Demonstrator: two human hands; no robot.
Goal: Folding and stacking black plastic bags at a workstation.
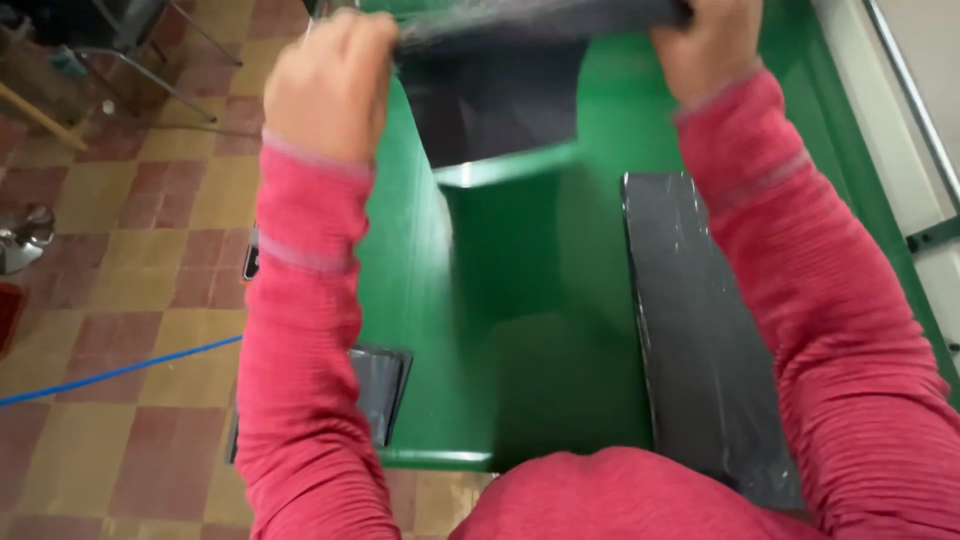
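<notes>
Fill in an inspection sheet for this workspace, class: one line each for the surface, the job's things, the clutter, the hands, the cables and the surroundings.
Surface: glossy green table, seen from above.
Job's things: dark plastic sheet held up and stretched between both hands; it is blurred.
Clutter: stack of dark plastic sheets lying on the table's right side; another dark sheet at the left edge, partly hidden by the sleeve.
Hands: left hand and right hand each closed on the top edge of the held sheet; red sleeves.
Cables: blue line across the floor, cable or hose, cannot tell.
Surroundings: red and yellow checked tile floor; metal legs at top left.
</notes>
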